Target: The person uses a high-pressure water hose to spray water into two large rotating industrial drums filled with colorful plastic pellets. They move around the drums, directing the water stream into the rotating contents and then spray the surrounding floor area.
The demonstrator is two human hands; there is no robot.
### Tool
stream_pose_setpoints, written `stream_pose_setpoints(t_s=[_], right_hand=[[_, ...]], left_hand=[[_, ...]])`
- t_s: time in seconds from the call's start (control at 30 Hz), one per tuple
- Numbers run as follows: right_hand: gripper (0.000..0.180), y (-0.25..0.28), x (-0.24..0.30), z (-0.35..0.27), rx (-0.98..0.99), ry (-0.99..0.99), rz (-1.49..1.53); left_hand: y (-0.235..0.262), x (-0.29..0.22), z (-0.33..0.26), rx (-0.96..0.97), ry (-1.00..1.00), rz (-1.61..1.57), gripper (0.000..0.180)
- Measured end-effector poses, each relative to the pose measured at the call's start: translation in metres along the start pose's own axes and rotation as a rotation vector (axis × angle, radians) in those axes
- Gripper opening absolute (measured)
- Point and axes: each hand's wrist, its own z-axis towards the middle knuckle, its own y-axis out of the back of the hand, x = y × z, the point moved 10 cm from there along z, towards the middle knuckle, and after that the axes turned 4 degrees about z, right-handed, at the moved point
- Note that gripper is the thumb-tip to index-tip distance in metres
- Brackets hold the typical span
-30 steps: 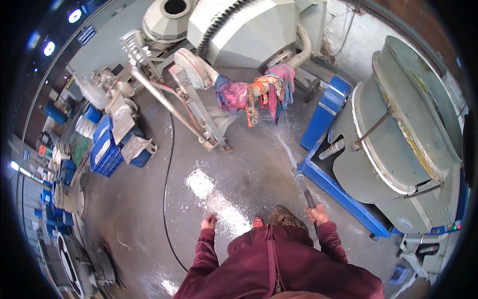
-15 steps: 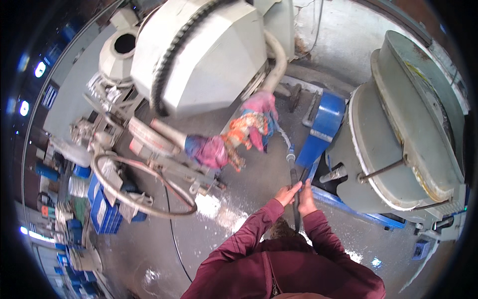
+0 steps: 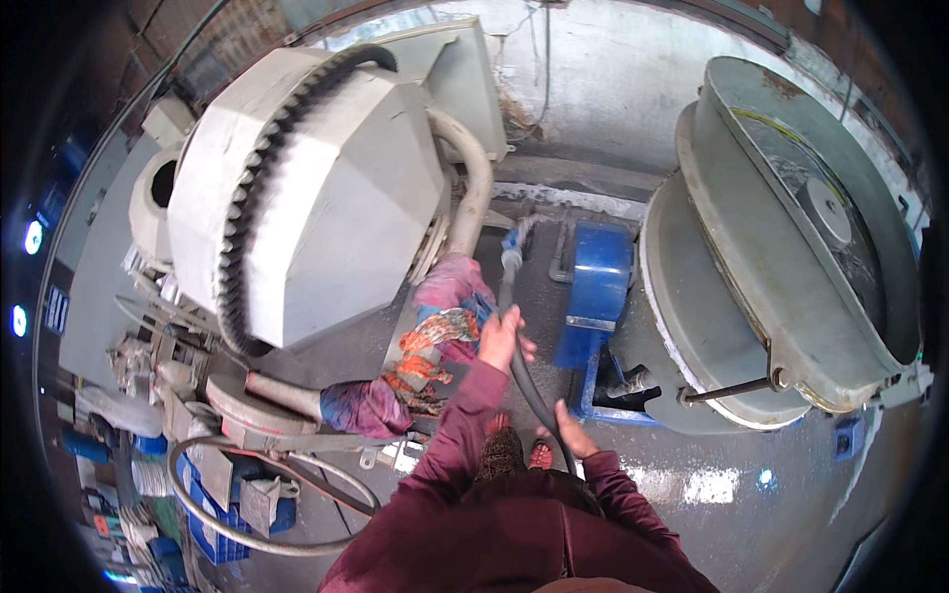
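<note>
A dark hose point(image 3: 537, 395) with a blue and whitish nozzle point(image 3: 511, 255) runs up from my body. Water sprays from the nozzle toward the floor and pipe beside the wall. My left hand point(image 3: 499, 341) is closed round the hose below the nozzle, its fingertips showing on the far side. Lower down, my right hand point(image 3: 573, 433) is against the hose's right side, seemingly gripping it; some fingers are hidden. Left of the nozzle, pink, orange and blue rags point(image 3: 450, 316) wrap the bent tubular frame point(image 3: 474, 178) of a white faceted drum point(image 3: 346, 198) with a toothed ring.
A large grey tub machine point(image 3: 732, 267) with a round opening stands at the right, by a blue housing point(image 3: 598, 277). At lower left are a big hoop-shaped handwheel point(image 3: 183, 484) and blue crates point(image 3: 213, 519). The grey floor point(image 3: 682, 524) is wet.
My view has turned, so the machines sit farther left. The left hand has moved up the hose, apart from the right hand. The nozzle now points up toward the wall.
</note>
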Motion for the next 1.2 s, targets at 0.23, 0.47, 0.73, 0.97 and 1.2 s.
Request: stream_pose_setpoints(t_s=[0.23, 0.47, 0.73, 0.97, 1.2], right_hand=[[0.036, 0.032, 0.075, 0.059, -0.288, 0.28, -0.481], [0.041, 0.028, 0.181, 0.09, -0.474, 0.432, -1.077], [0.034, 0.038, 0.24, 0.133, -0.49, 0.107, -1.126], [0.046, 0.069, 0.217, 0.138, -0.536, -0.251, -0.841], [0.041, 0.06, 0.229, 0.126, -0.52, -0.264, -0.828]], left_hand=[[-0.03, -0.046, 0.103, 0.108, 0.088, -0.274, 0.02], [-0.011, -0.065, 0.224, 0.207, 0.197, -0.271, 0.021], [-0.017, -0.005, 0.327, 0.402, 0.465, -0.398, 0.016], [-0.051, 0.007, 0.346, 0.514, 0.526, -0.494, 0.015], [-0.042, 0.004, 0.327, 0.465, 0.474, -0.534, 0.014]])
